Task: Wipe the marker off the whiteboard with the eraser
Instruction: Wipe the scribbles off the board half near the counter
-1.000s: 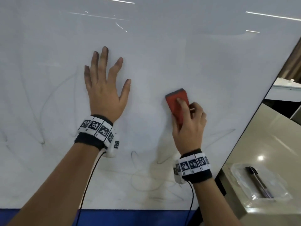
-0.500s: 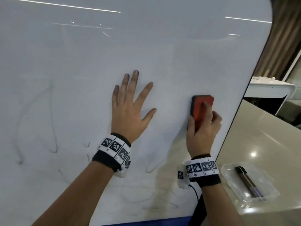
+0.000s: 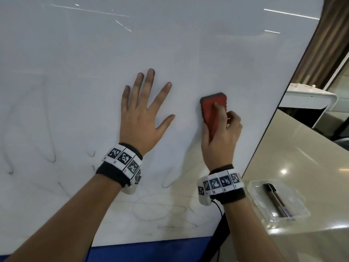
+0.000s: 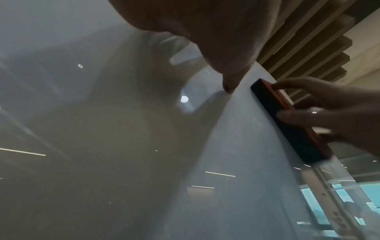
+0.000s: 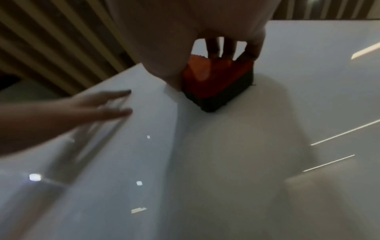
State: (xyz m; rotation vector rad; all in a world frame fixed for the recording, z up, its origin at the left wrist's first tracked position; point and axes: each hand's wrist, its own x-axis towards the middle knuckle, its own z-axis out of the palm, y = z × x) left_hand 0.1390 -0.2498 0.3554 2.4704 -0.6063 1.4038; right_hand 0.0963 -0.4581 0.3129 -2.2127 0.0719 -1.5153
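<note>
The whiteboard (image 3: 188, 44) fills most of the head view. Faint grey marker loops (image 3: 156, 208) remain low on it, and more strokes (image 3: 50, 148) at the left. My right hand (image 3: 221, 133) grips a red eraser (image 3: 213, 108) with a dark felt base and holds it flat against the board near its right edge. The right wrist view shows the eraser (image 5: 216, 81) pressed to the board under my fingers. My left hand (image 3: 145, 112) lies flat on the board with fingers spread, left of the eraser. The left wrist view shows the eraser (image 4: 287, 123) side-on.
A beige counter (image 3: 302, 157) runs to the right of the board. On it sits a clear plastic tray (image 3: 294, 218) holding a dark marker (image 3: 275, 199). A white unit (image 3: 309, 97) stands behind. A blue band (image 3: 147, 250) runs under the board.
The view has swung left across the board, so both hands sit further right in frame. The eraser stays against the board in my right hand, near the right edge. My left hand stays flat.
</note>
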